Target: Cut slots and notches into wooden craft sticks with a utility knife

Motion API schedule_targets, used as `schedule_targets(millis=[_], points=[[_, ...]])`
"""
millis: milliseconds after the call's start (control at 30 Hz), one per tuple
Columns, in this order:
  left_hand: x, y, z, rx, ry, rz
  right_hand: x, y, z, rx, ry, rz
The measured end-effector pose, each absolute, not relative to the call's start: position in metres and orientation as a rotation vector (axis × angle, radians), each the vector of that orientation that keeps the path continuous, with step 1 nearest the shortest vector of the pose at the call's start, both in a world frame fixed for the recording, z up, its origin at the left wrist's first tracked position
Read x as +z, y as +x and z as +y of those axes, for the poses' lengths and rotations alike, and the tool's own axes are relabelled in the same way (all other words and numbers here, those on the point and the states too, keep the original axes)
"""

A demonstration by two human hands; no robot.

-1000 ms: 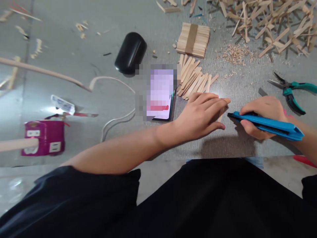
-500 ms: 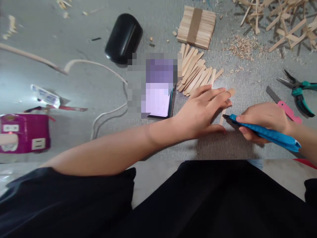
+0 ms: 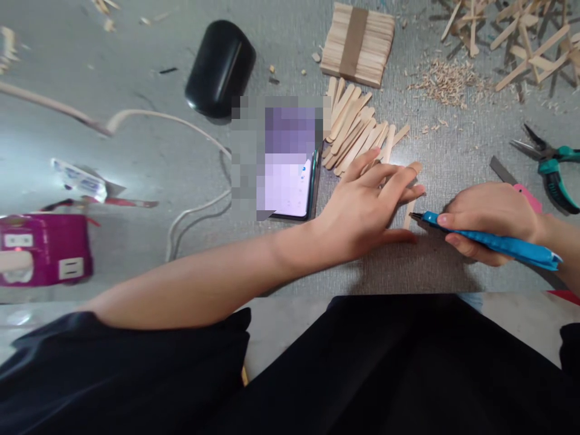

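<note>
My left hand (image 3: 357, 205) bears down on a wooden craft stick (image 3: 409, 212), its fingers apart and partly covering the stick. The stick lies nearly upright in the view on the grey table. My right hand (image 3: 489, 220) is wrapped round a blue utility knife (image 3: 489, 237). The knife's dark tip meets the stick between my left thumb and the other fingers. Just beyond my left hand lies a loose pile of craft sticks (image 3: 357, 130).
Behind the pile is a banded bundle of sticks (image 3: 376, 45). Wood shavings (image 3: 446, 81) and star-shaped stick pieces (image 3: 528, 51) lie far right. Pliers (image 3: 550, 166) and a pink-handled blade (image 3: 525, 196) are near my right hand. Left are a phone (image 3: 287, 187), black case (image 3: 220, 69), and purple power block (image 3: 45, 248).
The view has shifted slightly. The knife tip and my right hand have moved a little down and right along the stick. My left hand stays on the stick.
</note>
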State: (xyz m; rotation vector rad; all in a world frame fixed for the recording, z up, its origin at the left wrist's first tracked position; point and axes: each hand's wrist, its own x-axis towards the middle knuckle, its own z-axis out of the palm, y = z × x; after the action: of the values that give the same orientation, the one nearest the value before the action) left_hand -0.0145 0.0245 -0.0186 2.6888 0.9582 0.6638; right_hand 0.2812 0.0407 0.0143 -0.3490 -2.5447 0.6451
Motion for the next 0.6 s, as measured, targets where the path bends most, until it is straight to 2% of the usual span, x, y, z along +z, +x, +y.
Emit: schedule_targets(millis=[300,600], points=[[-0.0144,-0.012,0.0226,0.481,2.607,1.025,0.0133,0.2817,0.0364,0.578,-0.356,-2.539],[-0.0188,-0.0128,0.0257,0.532,2.574,0.939,0.0144,0.2811,0.0343,0.417,-0.31,-2.281]])
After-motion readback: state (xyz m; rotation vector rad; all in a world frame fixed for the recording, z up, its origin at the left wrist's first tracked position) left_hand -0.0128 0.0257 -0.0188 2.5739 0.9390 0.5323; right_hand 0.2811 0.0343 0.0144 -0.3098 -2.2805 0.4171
